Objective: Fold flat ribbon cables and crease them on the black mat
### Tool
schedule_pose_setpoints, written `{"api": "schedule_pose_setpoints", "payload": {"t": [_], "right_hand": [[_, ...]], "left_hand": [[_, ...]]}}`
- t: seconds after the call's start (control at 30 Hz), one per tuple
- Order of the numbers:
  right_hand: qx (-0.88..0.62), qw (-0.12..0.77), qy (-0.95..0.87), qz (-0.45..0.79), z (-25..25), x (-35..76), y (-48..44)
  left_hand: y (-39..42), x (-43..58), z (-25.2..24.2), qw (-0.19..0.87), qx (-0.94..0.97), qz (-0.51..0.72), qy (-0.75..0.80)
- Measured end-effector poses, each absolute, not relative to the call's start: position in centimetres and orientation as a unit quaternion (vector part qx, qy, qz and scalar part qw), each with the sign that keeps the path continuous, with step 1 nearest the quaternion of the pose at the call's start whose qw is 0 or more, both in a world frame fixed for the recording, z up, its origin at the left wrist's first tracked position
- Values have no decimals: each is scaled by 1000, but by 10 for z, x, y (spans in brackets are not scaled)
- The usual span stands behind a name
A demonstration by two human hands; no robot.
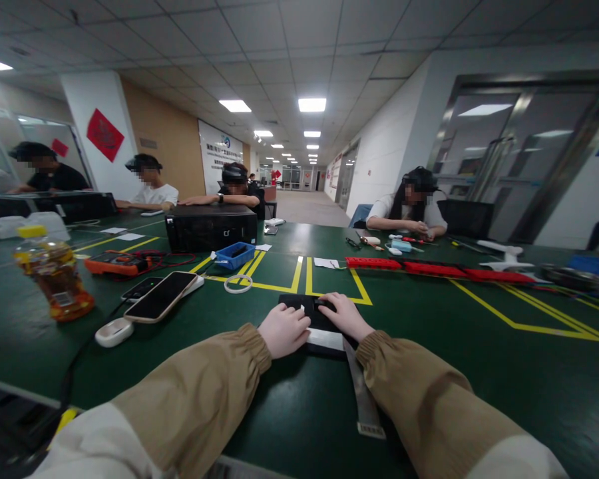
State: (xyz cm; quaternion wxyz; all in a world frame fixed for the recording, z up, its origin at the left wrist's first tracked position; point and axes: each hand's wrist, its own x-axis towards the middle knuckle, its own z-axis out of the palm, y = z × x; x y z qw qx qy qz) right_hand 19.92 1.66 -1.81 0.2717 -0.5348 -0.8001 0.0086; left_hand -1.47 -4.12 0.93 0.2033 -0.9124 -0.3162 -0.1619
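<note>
A flat black device (324, 351) lies on the green table in front of me, with a whitish strip (325, 339) across its near part. A grey ribbon cable (363, 392) runs from it toward me and ends in a connector (371, 430). My left hand (285, 329) is at the device's left side, fingers curled together; a small white bit shows at the fingertips, too small to name. From the right, my right hand (347, 316) grips the device's far part, its fingertips bent onto the black surface. The undersides of both hands are hidden.
Left of me are a phone (160, 297), a white case (114, 332), a bottle (54, 276) and an orange multimeter (118, 263). Ahead stand a blue tray (235, 255), a white ring (238, 284) and a black box (210, 228). Red strips (434, 269) lie right. Several people sit around.
</note>
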Motion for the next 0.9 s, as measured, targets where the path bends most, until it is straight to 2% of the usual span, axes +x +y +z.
{"api": "schedule_pose_setpoints", "payload": {"t": [0.23,0.37,0.57,0.9], "right_hand": [[-549,286,-785,26,-18,200,20],[-552,296,-779,34,-18,199,20],[-549,306,-778,29,-16,197,17],[-542,358,-760,-16,1,197,7]], "left_hand": [[-46,-12,11,225,-910,-164,-306],[-49,-9,11,181,-923,-166,-296],[-45,-8,2,139,-967,-121,-175],[-46,-8,2,137,-969,-170,-119]]}}
